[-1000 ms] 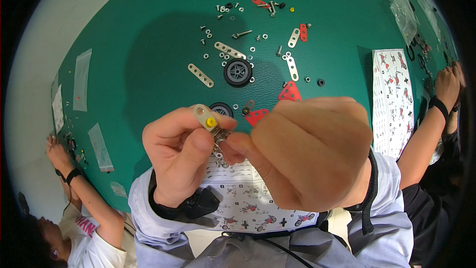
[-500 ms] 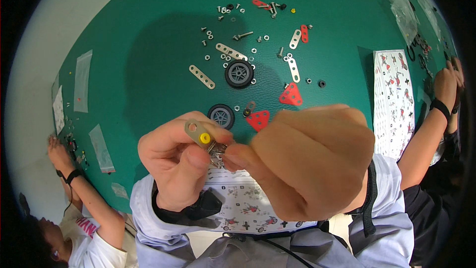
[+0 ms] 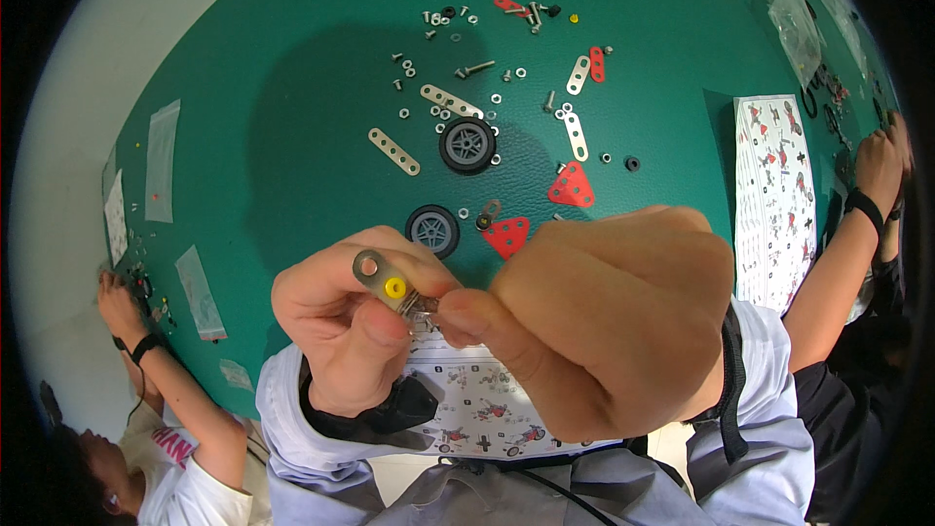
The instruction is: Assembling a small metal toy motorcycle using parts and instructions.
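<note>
Between the thumb and fingers of my left hand is a small metal strip with holes and a rounded end. A yellow bushing sits on the strip. My right hand is closed, its thumb and forefinger pinched at small silvery hardware at the strip's lower end; my fingers partly hide these bits, so I cannot tell their exact kind. Just beyond my hands lie a grey wheel with a black tyre and a red triangular plate.
Across the green table are scattered screws, nuts, perforated strips, another wheel and a second red plate. An instruction sheet lies at right; another is below my hands. People work at both sides.
The metal strip with its yellow bushing has tilted and shifted slightly down and left in my left fingers. My right hand stays pinched beside it.
</note>
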The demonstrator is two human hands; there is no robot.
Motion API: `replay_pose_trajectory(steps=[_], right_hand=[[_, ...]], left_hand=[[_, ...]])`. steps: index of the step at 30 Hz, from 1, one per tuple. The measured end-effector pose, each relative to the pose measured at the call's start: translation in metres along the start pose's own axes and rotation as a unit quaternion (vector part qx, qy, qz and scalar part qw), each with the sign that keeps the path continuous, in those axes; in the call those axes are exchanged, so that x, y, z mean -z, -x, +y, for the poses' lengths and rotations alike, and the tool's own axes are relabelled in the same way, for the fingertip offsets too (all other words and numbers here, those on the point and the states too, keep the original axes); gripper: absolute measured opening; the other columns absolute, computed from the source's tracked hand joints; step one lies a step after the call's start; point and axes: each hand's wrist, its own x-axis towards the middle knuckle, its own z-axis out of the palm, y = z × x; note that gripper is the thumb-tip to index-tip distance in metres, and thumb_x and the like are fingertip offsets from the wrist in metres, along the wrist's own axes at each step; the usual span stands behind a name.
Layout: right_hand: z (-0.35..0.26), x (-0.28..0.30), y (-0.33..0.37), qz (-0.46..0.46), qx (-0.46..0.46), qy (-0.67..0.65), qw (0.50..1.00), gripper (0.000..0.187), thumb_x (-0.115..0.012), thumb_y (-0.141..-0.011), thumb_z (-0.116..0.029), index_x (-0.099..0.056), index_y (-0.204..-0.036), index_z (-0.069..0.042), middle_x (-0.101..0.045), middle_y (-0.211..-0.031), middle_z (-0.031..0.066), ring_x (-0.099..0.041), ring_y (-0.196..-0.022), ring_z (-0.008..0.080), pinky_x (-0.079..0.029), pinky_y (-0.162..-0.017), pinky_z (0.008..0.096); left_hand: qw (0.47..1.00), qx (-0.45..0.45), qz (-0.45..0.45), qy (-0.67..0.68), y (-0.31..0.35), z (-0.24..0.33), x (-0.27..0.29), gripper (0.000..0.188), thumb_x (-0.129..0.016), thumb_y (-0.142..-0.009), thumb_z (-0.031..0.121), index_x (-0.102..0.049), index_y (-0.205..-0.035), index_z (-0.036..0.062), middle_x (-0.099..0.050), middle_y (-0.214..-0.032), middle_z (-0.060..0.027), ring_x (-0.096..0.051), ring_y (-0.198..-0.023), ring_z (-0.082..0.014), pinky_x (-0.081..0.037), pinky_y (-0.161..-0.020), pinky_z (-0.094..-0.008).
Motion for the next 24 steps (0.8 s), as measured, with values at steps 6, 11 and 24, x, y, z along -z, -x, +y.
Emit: replay_pose_trajectory(steps=[6, 11, 24], right_hand=[[0.002, 0.001, 0.001, -0.009, -0.004, -0.001, 1.000, 0.015, -0.068, -0.067, -0.001, -0.057, -0.057, -0.005, -0.046, -0.047, 0.0037, -0.040, -0.033, 0.0163, -0.026, -0.030, 0.0272], [0.002, 0.002, -0.004, -0.001, 0.014, 0.052, 0.999, 0.015, -0.069, -0.062, 0.002, -0.056, -0.056, -0.004, -0.043, -0.045, 0.0032, -0.038, -0.033, 0.0160, -0.024, -0.031, 0.0266], [-0.004, 0.018, -0.011, -0.016, -0.062, 0.069, 0.996, 0.008, -0.061, -0.070, 0.003, -0.058, -0.063, 0.005, -0.041, -0.045, 0.0047, -0.038, -0.036, 0.0134, -0.024, -0.036, 0.0275]], left_hand=[[0.999, 0.016, -0.039, -0.002, -0.004, 0.000, 0.001, 0.042, -0.063, -0.086, 0.030, -0.058, -0.093, -0.0111, -0.060, -0.076, -0.0194, -0.058, -0.058, -0.0198, -0.045, -0.052, -0.0276], [0.986, 0.099, -0.038, 0.130, -0.005, -0.003, 0.000, 0.037, -0.058, -0.090, 0.024, -0.055, -0.098, -0.0114, -0.060, -0.082, -0.0189, -0.063, -0.063, -0.0236, -0.050, -0.053, -0.0303], [0.929, 0.196, 0.001, 0.313, -0.009, -0.001, 0.005, 0.035, -0.045, -0.095, 0.033, -0.053, -0.105, 0.0002, -0.059, -0.073, -0.0122, -0.059, -0.057, -0.0217, -0.047, -0.050, -0.0282]])
